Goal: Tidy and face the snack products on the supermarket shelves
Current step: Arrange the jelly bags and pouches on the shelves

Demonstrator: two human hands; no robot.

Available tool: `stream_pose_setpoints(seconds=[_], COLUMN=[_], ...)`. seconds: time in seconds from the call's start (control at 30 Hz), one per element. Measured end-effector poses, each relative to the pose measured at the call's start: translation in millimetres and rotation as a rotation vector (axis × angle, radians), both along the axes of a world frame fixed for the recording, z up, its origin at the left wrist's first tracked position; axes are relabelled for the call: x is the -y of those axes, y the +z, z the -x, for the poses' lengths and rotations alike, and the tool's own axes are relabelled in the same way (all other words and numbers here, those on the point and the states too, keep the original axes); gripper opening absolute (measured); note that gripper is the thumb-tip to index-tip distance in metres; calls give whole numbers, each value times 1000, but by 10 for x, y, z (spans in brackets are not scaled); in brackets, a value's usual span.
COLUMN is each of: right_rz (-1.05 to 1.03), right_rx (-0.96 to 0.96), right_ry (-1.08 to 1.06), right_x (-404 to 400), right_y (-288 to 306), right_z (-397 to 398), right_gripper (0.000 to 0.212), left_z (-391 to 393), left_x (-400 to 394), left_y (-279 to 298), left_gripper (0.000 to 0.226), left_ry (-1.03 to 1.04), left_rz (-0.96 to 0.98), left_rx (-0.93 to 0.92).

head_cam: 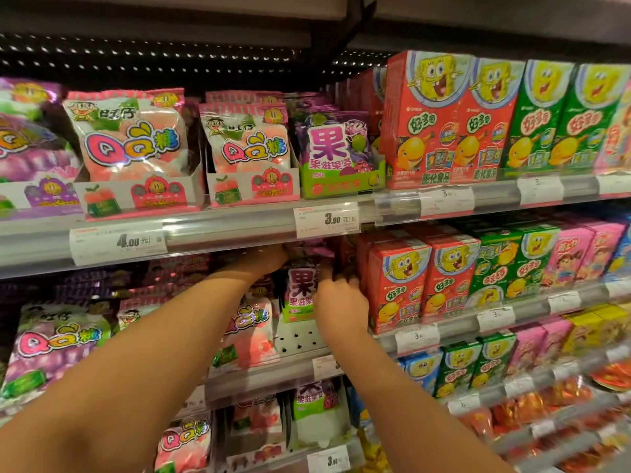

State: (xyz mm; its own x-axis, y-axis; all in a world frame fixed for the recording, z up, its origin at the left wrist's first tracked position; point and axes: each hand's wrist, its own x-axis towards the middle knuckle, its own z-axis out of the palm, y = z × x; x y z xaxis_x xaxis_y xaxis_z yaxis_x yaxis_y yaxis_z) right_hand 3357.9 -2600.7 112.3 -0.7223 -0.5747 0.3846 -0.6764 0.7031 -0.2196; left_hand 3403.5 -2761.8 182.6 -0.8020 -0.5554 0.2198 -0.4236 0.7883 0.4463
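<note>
Both hands, left (269,259) and right (338,302), gripping purple-and-green candy bag (300,291) (upright, big pink character).

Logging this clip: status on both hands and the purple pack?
Left hand reaching behind the purple pack, grip hidden. Right hand gripping its right edge. Red boxes crowd the right.

bright shelf lighting, dim top, blurred bowed edges

Both hands (269,259) (336,297) grip a purple candy bag (300,288) on the second shelf (300,339).
</note>
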Motion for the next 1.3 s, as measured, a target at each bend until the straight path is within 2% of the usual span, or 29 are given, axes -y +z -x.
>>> stream_pose_setpoints(seconds=[0.07, 0.17, 0.2, 0.27, 0.33, 0.4, 0.47, 0.53, 0.63, 0.8, 0.93, 1.03, 1.1, 1.2, 1.3], right_rz=[-22, -68, -74, -70, -54, -31, 1, 11, -7, 0, 29, 119, 162, 122, 94], right_rx=[-2, 15, 25, 51, 70, 77, 44, -14, -66, -91, -62, 22, 34, -14, -29], right_ry=[13, 29, 32, 39, 44, 38, 25, 17, 23, 42, 34, 31, 12, -2, -5], right_x=[-11, 3, 12, 24, 36, 31, 19, 4, -22, -42, -51, -42, -29, -18, -9], right_y=[27, 77, 93, 113, 122, 117, 89, 41, -22, -22, -11, 39, 51, 38, 44], right_z=[20, 31, 26, 1, -24, -53, -79, -97, -90, -60, -45, -22, -27, -25, -11], right_gripper=[43, 41, 42, 50, 66, 78, 79, 69, 57, 52, 32, 40, 37, 25, 19], left_z=[-18, -27, -54, -108, -149, -208, -285, -365, -408, -362, -323, -306, -310, -309, -262], left_x=[24, 49, 27, -36, -131, -319, -486, -553, -524, -491, -513, -509, -491, -509, -508], left_y=[-39, -82, -69, -41, -21, -55, -207, -412, -600, -594, -590, -564, -535, -538, -476], left_gripper=[48, 25, 17, 22, 33, 33, 31, 39, 53, 47, 58, 73, 78, 67, 50], left_ry=[67, 93, 64, -21, 45, 90, -27, -97, -67, -3, 22, -5, -24, -29, -14], left_rz=[-56, -61, -107, -140, 9, 336, 590, 678, 660, 578, 537, 531, 527, 552, 576], left_rx=[-96, -60, -81, -159, -214, -114, 0, 47, 88, 222, 191, 168, 179, 214, 163])
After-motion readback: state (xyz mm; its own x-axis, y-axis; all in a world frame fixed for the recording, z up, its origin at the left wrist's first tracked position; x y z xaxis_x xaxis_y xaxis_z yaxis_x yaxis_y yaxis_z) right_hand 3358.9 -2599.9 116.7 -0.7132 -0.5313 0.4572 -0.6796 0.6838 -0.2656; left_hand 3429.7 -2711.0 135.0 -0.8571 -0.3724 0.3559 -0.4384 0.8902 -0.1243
